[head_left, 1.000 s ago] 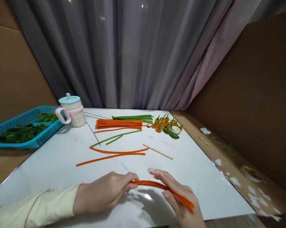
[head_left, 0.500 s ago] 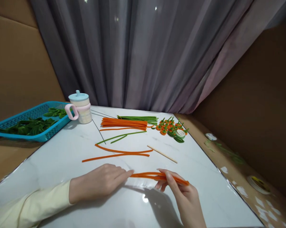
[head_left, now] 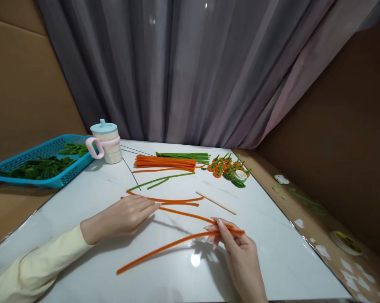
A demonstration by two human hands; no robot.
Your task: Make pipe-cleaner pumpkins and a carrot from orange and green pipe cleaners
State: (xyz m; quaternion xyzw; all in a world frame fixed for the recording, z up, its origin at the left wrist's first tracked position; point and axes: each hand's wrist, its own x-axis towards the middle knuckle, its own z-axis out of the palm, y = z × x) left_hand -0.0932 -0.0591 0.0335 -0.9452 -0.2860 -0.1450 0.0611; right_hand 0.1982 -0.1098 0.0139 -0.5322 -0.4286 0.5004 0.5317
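My right hand (head_left: 240, 256) pinches the right ends of two long orange pipe cleaners near the table's front. One orange pipe cleaner (head_left: 177, 243) slants down-left from that pinch, and its free end lies on the white table (head_left: 82, 202). The second orange pipe cleaner (head_left: 190, 215) runs up-left to the fingertips of my left hand (head_left: 122, 216), which close on its end. My left hand lies over loose orange strands (head_left: 180, 199). A thin wooden stick (head_left: 217, 203) lies just beyond my right hand.
At the back lie an orange pipe cleaner bundle (head_left: 164, 162), a green bundle (head_left: 183, 156), small finished orange-and-green pieces (head_left: 224, 166) and a white tape ring (head_left: 240, 174). A cup with a pink handle (head_left: 106, 141) and a blue basket (head_left: 66, 176) of green pieces stand left. Tape roll (head_left: 346, 242) at right.
The orange strands held together between both hands have spread apart. One end has dropped free toward the front left. My left hand has moved farther back with the other strand's end.
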